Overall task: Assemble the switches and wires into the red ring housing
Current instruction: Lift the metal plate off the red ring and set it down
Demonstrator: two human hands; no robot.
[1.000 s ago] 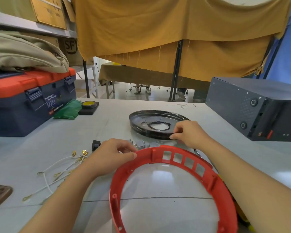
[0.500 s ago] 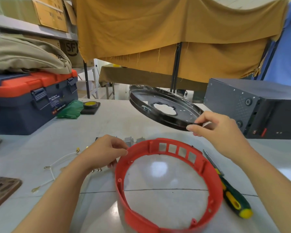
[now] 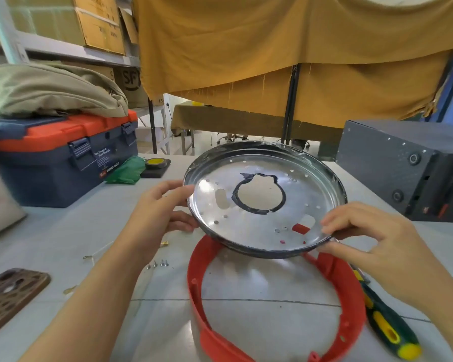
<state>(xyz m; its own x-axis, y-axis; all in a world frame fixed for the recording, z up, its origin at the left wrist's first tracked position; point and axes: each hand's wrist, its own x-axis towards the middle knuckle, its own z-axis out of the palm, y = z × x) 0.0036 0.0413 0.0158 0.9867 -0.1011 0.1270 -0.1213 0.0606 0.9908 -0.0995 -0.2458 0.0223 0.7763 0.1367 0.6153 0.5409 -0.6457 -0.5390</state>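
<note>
Both hands hold a round metal plate (image 3: 266,202) in the middle of the frame. The left hand (image 3: 158,212) grips its left rim, thumb on top and fingers curled beneath; the right hand (image 3: 372,236) pinches the lower right rim between thumb and fingertips. The plate is tilted, its near edge lower and its dished face turned toward the camera, with a large central cutout and small holes.

Just below it, the red ring housing (image 3: 348,296) lies flat on the worktop (image 3: 84,231), its far arc hidden behind the plate. A green and yellow screwdriver (image 3: 387,327) lies just beside the ring at lower right, handle toward the lower right corner. Small screws (image 3: 157,263) and white wires (image 3: 97,254) lie left of the ring, near the left forearm.

A blue and orange toolbox (image 3: 63,158) stands at the left, a dark metal box (image 3: 403,168) at the right, and yellow cloth (image 3: 272,48) hangs behind.
</note>
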